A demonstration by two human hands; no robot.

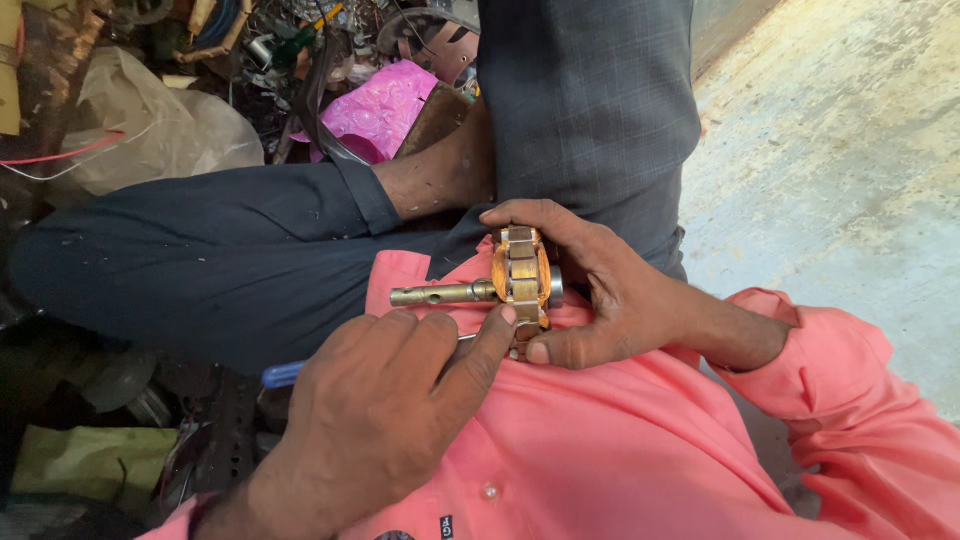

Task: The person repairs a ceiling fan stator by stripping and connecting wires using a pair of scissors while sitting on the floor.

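Note:
My right hand (610,290) grips a small motor rotor (522,280) with copper windings and brass-coloured poles, held against my pink shirt (620,450). Its metal shaft (440,294) points left. My left hand (375,410) is closed around a blue-handled tool (281,375). A thin bit of the tool's metal shank shows beside the index finger, whose tip touches the lower edge of the rotor. The tip of the tool is hidden behind my fingers.
Another person sits close in front, with a dark trouser leg (200,260), grey checked clothing (590,100) and a bare ankle (440,175). Behind lie a pink bag (385,105), a clear plastic bag (160,130) and scrap parts. Concrete floor (850,150) is at right.

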